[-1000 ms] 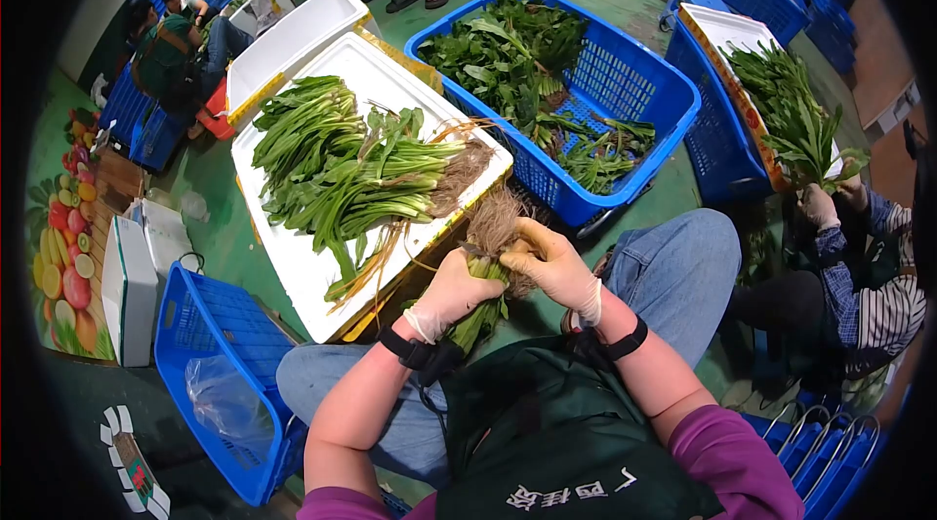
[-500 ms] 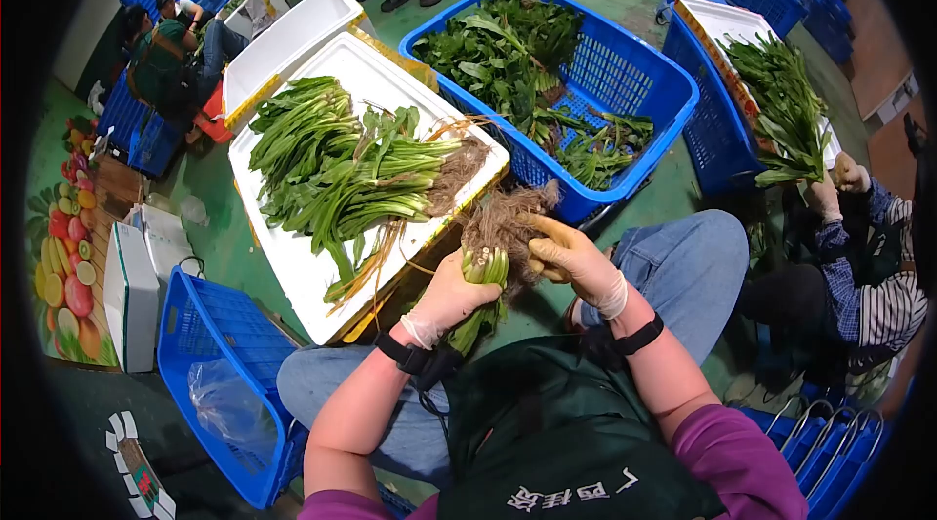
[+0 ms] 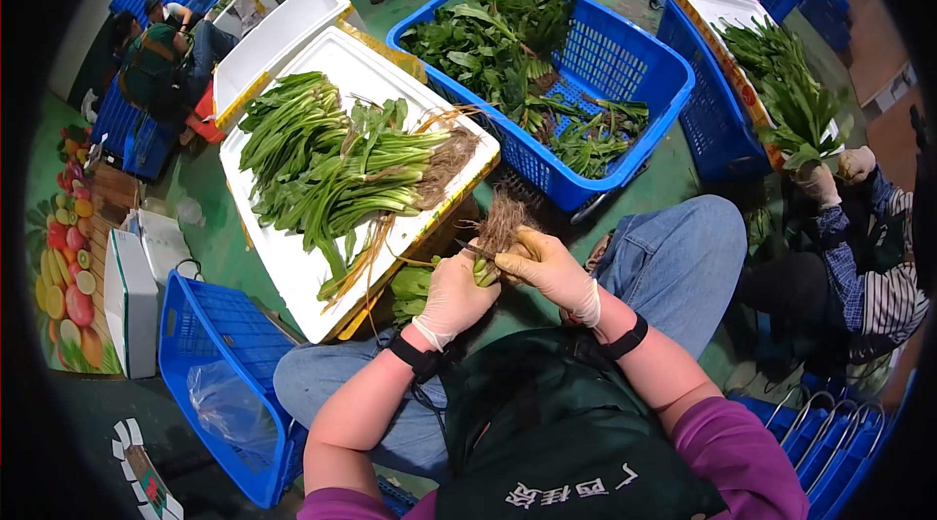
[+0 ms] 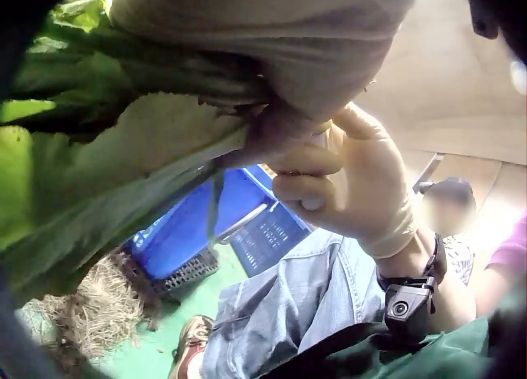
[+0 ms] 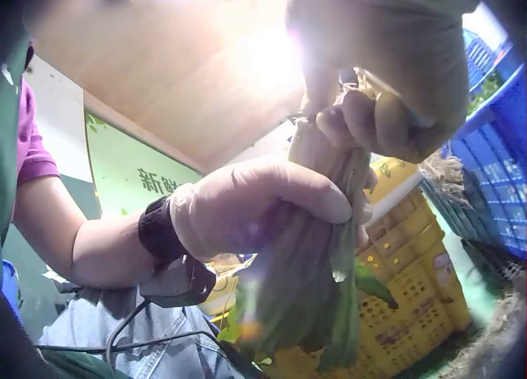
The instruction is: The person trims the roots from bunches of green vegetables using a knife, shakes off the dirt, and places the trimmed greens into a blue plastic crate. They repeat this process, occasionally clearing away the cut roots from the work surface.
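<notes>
A bunch of long-leaved greens (image 3: 412, 292) is held low in front of the body. My gloved left hand (image 3: 457, 294) grips its stems, and the leaves hang below that fist in the right wrist view. At the stem base, the gloved right hand (image 3: 549, 271) has its thumb and curled fingers beside the brown, hairy roots (image 3: 505, 215), which stick up past the fingers. A thin dark blade (image 3: 474, 248), like a small knife's, shows across the stem base from the right fingers; its handle is hidden. Broad leaves (image 4: 123, 165) cover much of the left wrist view.
A white foam tray (image 3: 293, 271) bears rooted bunches of greens (image 3: 342, 164) at the front left. Beyond stands a blue crate (image 3: 673, 100) with loose greens. A yellow crate (image 5: 412, 272) supports the tray side. Cut roots (image 4: 107, 309) lie on the floor. Another person handles greens at right.
The left hand has turned, so the pale stem ends face less upward and leaves show to its left. My right hand has shifted left and down, and the dark blade now shows.
</notes>
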The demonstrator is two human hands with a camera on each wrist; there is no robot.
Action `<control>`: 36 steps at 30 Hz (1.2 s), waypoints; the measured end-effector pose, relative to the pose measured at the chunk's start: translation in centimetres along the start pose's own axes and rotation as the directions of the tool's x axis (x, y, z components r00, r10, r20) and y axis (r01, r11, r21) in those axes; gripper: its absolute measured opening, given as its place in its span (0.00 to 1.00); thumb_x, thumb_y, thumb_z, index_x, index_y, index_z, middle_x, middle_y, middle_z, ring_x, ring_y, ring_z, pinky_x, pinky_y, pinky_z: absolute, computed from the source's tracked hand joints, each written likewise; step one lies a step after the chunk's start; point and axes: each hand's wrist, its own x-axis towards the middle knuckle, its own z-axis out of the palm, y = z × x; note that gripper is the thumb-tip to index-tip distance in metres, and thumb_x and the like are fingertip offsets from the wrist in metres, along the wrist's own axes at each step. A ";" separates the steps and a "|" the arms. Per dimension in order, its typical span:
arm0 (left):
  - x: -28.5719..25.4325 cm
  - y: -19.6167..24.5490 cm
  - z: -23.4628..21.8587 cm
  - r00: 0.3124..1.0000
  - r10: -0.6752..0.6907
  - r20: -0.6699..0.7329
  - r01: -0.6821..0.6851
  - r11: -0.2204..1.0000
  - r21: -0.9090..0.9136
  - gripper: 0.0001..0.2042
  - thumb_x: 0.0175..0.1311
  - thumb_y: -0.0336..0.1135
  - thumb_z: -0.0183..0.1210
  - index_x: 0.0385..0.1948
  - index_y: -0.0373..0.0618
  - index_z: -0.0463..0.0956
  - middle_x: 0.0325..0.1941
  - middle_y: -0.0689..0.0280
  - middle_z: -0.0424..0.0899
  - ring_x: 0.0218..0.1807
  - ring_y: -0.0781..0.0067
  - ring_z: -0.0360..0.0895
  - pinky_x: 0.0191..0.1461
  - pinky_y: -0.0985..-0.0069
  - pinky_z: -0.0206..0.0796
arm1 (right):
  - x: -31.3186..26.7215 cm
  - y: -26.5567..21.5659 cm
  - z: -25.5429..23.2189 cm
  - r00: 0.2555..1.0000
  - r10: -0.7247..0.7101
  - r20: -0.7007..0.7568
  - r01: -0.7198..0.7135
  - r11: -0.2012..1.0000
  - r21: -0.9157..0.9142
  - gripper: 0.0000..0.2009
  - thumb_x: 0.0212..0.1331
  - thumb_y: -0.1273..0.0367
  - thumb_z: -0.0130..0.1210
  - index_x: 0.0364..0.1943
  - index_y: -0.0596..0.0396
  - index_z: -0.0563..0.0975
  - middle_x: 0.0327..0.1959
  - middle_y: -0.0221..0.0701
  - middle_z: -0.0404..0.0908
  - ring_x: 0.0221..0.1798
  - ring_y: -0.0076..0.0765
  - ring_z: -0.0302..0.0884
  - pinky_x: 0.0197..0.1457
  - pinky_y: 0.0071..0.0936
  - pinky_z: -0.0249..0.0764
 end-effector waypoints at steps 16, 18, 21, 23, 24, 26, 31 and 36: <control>-0.1 -1.7 0.0 0.993 -0.038 0.108 0.083 0.889 -0.451 0.20 0.50 0.26 0.64 0.48 0.39 0.76 0.40 0.64 0.85 0.42 0.71 0.80 0.53 0.71 0.72 | -0.2 0.7 -1.8 0.992 -0.105 -0.066 0.044 0.796 -0.604 0.19 0.70 0.65 0.55 0.62 0.56 0.76 0.55 0.41 0.84 0.57 0.34 0.81 0.62 0.29 0.72; -0.2 -1.9 -0.1 0.985 -0.079 0.154 0.141 0.881 -0.451 0.21 0.50 0.26 0.66 0.49 0.39 0.76 0.41 0.65 0.85 0.43 0.72 0.81 0.54 0.72 0.72 | -0.2 1.1 -2.0 0.989 -0.113 -0.094 0.023 0.751 -0.660 0.19 0.70 0.64 0.56 0.62 0.55 0.77 0.56 0.42 0.84 0.58 0.38 0.82 0.62 0.29 0.72; -0.5 -1.7 -1.4 0.972 -0.149 0.183 0.220 0.853 -0.474 0.20 0.50 0.25 0.67 0.49 0.39 0.77 0.42 0.67 0.85 0.44 0.74 0.81 0.54 0.74 0.72 | 0.3 1.4 -3.8 0.972 -0.151 -0.182 -0.036 0.666 -0.745 0.21 0.69 0.56 0.55 0.62 0.45 0.78 0.56 0.40 0.83 0.60 0.47 0.79 0.63 0.36 0.73; -0.8 -1.5 -2.6 0.970 -0.144 0.196 0.224 0.843 -0.489 0.20 0.51 0.25 0.67 0.49 0.39 0.78 0.42 0.67 0.85 0.44 0.76 0.80 0.54 0.74 0.72 | 0.8 2.5 -5.7 0.959 -0.189 -0.210 -0.064 0.580 -0.812 0.26 0.69 0.57 0.54 0.67 0.52 0.72 0.53 0.43 0.84 0.56 0.49 0.81 0.60 0.36 0.74; -0.9 -1.5 -3.0 0.968 -0.141 0.206 0.228 0.832 -0.505 0.20 0.51 0.25 0.67 0.49 0.39 0.78 0.42 0.68 0.85 0.44 0.78 0.80 0.55 0.75 0.72 | 0.9 3.0 -6.0 0.940 -0.281 -0.193 -0.019 0.523 -0.852 0.28 0.70 0.57 0.54 0.69 0.56 0.69 0.49 0.43 0.86 0.51 0.47 0.83 0.56 0.35 0.76; -1.1 -1.3 -3.4 0.985 -0.087 0.150 0.153 0.844 -0.515 0.17 0.52 0.22 0.66 0.46 0.38 0.79 0.41 0.70 0.85 0.43 0.80 0.79 0.52 0.77 0.72 | 1.2 3.0 -5.9 0.969 -0.124 -0.216 -0.049 0.754 -0.655 0.28 0.71 0.57 0.53 0.70 0.59 0.67 0.43 0.38 0.84 0.41 0.37 0.80 0.47 0.29 0.75; -1.3 -1.3 -3.2 0.976 -0.016 0.216 0.141 0.804 -0.578 0.18 0.54 0.23 0.67 0.49 0.38 0.79 0.43 0.70 0.86 0.45 0.81 0.80 0.55 0.76 0.72 | -0.6 -2.6 -2.6 0.981 0.115 0.157 -0.142 0.974 0.177 0.28 0.74 0.61 0.52 0.72 0.61 0.65 0.29 0.23 0.73 0.23 0.12 0.56 0.26 0.14 0.54; -1.4 -0.3 -4.1 0.933 0.096 0.347 0.198 0.669 -0.717 0.20 0.54 0.25 0.68 0.51 0.40 0.78 0.44 0.69 0.86 0.46 0.79 0.81 0.57 0.75 0.73 | -0.5 -2.9 -0.5 0.970 0.077 0.232 -0.091 0.995 0.048 0.27 0.74 0.62 0.52 0.72 0.59 0.65 0.32 0.20 0.74 0.30 0.13 0.65 0.33 0.13 0.62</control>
